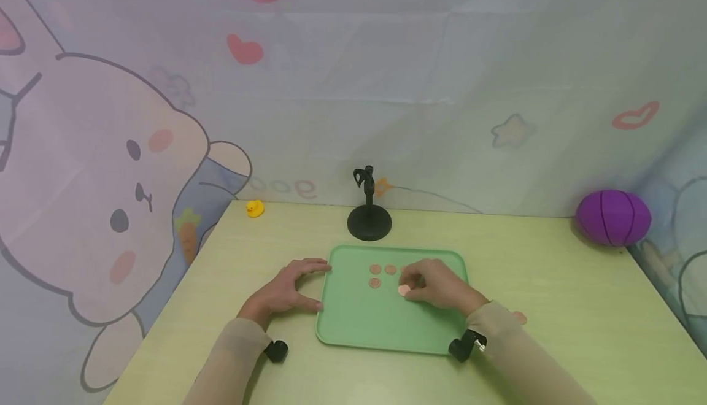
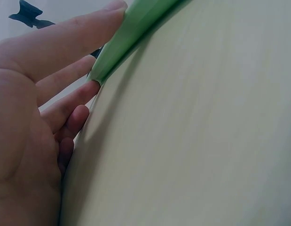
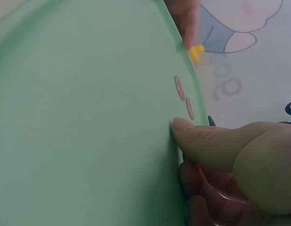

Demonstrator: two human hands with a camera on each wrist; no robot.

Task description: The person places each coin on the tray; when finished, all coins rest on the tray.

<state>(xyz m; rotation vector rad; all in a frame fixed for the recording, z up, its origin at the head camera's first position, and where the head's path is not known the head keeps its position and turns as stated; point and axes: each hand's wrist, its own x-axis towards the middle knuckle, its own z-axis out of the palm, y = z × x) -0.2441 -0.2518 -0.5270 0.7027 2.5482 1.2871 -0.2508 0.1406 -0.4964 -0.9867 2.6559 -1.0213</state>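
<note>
A green tray [image 1: 359,325] lies on the table. At its left side is my left hand [image 1: 284,288], thumb and fingertips spread along the rim; the left wrist view shows the thumb [image 2: 79,35] and fingers fairly straight against the tray edge. Over the tray's right half, my right hand [image 1: 436,282] pinches a copper-coloured coin [image 1: 404,290] between thumb and fingers, low over the surface. Left of it lie loose coins: two in a back row, one coin [image 1: 375,269] beside another coin [image 1: 390,269], and a coin [image 1: 374,283] in front. Another is mostly hidden behind the right fingers.
Beside the right sleeve, a coin [image 1: 519,317] lies on the table [image 1: 580,307]. Behind the tray stands a black stand [image 1: 369,224] with a round base. A yellow toy duck [image 1: 254,208] sits at the back left corner, a purple ball [image 1: 613,218] at the back right.
</note>
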